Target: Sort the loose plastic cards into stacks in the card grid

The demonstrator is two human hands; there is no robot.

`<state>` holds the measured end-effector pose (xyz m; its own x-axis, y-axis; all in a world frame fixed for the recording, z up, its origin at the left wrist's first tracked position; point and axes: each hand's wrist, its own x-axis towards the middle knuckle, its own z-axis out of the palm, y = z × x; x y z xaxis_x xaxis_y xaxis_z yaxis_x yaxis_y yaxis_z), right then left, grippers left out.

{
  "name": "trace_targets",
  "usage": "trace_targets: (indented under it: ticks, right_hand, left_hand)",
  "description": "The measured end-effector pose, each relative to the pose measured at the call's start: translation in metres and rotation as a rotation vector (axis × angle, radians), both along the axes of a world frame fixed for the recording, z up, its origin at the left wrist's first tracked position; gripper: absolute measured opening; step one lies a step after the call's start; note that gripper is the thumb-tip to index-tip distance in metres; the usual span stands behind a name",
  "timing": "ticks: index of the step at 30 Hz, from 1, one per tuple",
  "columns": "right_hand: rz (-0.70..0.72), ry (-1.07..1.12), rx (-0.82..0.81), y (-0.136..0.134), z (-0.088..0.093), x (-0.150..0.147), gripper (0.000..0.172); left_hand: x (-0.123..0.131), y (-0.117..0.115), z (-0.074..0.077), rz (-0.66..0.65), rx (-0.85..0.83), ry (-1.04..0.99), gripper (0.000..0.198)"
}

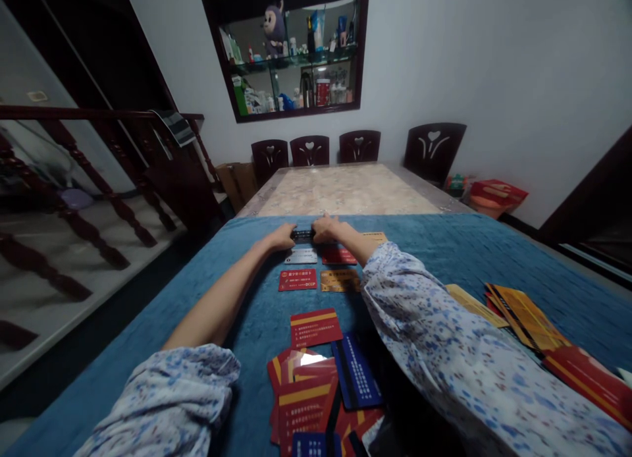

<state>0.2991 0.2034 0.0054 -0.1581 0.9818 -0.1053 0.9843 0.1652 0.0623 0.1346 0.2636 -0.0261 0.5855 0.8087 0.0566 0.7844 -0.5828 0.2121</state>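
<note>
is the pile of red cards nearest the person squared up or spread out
Spread out: the red cards overlap loosely, their corners jutting at different angles, and a blue card lies askew at their right side.

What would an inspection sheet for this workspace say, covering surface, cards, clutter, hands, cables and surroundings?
Surface: blue cloth over the near part of a table.
Cards: white card, red card and orange card among those laid in rows.
Clutter: loose pile of cards close to the person; more cards by the right sleeve.
Hands: left hand and right hand at opposite ends of a dark card; exact grip unclear.
Cables: nothing seen on the cloth.
Surroundings: chairs, railing, wall shelf.
</note>
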Motion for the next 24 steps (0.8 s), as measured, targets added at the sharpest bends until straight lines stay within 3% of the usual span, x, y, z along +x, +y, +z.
trace_targets:
  ticks: [4,10,13,19,24]
  right_hand:
    - [0.016,-0.014,0.013,-0.003,0.003,0.002,0.046]
    - [0.081,-0.022,0.081,-0.014,0.009,0.01,0.053]
    - [0.14,-0.013,0.157,-0.026,0.011,0.014,0.05]
    - [0.206,0.028,0.279,-0.059,0.016,0.013,0.025]
    - [0.229,0.068,0.337,-0.085,0.014,0.011,0.029]
  left_hand:
    - [-0.004,0.002,-0.004,0.012,0.009,-0.023,0.072]
    - [-0.013,-0.003,-0.006,0.049,0.026,-0.073,0.067]
    - [-0.019,-0.009,-0.007,0.066,0.045,-0.095,0.059]
    - [-0.029,-0.027,-0.008,0.122,0.112,-0.133,0.037]
    - [-0.036,-0.046,-0.008,0.156,0.149,-0.152,0.023]
